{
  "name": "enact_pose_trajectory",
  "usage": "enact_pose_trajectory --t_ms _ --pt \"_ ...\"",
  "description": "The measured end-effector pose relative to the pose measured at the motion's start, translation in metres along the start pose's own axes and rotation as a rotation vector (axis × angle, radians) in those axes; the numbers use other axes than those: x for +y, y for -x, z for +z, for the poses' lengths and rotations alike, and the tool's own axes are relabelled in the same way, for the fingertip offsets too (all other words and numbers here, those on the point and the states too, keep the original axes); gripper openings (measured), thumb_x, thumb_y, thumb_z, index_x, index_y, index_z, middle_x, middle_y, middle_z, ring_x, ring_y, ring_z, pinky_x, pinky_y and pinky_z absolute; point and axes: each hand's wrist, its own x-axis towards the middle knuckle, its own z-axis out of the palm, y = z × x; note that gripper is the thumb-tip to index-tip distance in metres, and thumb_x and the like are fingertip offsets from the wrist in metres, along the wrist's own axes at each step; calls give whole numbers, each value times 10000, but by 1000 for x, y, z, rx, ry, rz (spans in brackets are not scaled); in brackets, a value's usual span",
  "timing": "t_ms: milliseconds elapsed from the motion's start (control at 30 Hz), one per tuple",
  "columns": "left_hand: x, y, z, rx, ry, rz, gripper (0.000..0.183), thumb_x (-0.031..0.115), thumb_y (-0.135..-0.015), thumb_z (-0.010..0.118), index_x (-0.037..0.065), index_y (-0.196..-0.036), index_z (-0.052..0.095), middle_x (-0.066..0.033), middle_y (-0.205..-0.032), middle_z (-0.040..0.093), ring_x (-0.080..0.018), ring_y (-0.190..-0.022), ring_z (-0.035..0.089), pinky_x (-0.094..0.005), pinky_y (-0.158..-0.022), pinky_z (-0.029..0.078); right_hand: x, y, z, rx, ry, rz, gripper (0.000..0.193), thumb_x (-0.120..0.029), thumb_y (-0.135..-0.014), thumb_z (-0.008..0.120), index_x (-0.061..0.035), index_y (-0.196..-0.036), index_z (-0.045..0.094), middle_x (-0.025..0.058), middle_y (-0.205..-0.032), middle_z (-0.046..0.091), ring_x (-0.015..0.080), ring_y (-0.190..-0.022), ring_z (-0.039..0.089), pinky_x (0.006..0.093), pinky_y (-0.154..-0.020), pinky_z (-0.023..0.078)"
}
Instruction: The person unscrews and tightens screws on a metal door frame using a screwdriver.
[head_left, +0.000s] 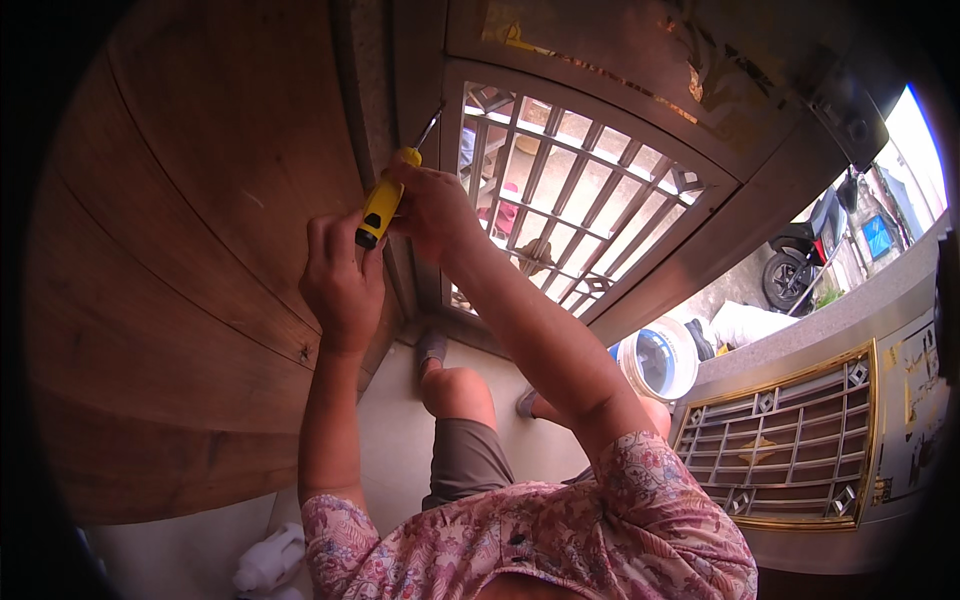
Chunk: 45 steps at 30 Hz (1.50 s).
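A screwdriver (380,205) with a yellow handle, black end cap and thin metal shaft points up and away from me. Its tip meets the edge of the metal door (590,330) beside the barred opening; whether a screw sits there is too small to tell. My right hand (432,208) is closed round the front of the handle. Lower down, my left hand (343,275) has its fingers bent against the rear of the handle, near the black cap. The metal grille (570,180) is just right of my right hand.
Close on my left stands a wooden panel (200,230). A bucket (660,362) is on the floor right of my legs, near a second door leaf (780,445) with a gold-edged grille. Outside is a motorbike (790,270). A white plastic jug (270,560) lies at lower left.
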Motion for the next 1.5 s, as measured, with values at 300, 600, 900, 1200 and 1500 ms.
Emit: enact_pose_trajectory --t_ms 300,600,900,1200,1500 --pt "-24 12 9 -258 798 -636 260 279 -896 613 22 -909 577 -30 -671 533 -81 -601 481 -251 -548 392 9 -4 -2 -43 -57 -40 189 -153 -912 572 35 -920 559 107 -792 593 216 -652 616 323 -557 525" --pt "-1 0 4 -6 -56 10 381 271 -795 712 50 -1041 522 -114 -792 573 -256 -650 588 -326 -574 473 7 -3 -4 -24 -124 -55 188 -145 -910 574 41 -917 554 123 -799 609 229 -686 634 326 -581 535" --pt "-27 -7 1 -209 791 -792 359 339 -918 564 14 -766 547 -2 -629 547 -86 -564 519 -241 -480 392 10 -11 -13 -48 -166 -21 220 -191 -917 550 26 -954 568 97 -801 616 180 -609 618 298 -547 536" --pt "-10 -1 19 66 443 -291 379 375 -929 542 5 -844 537 -10 -670 577 -101 -518 498 -256 -490 405 12 -21 -17 -7 -68 -47 174 -164 -872 611 4 -887 574 51 -653 574 128 -499 568 267 -456 498" --pt "-29 -6 10 -221 745 -799 420 395 -945 489 49 -707 512 13 -533 477 -54 -435 413 -208 -404 285 9 -18 -16 41 -102 -5 187 -205 -875 615 -28 -862 556 37 -643 561 114 -472 525 253 -431 458"
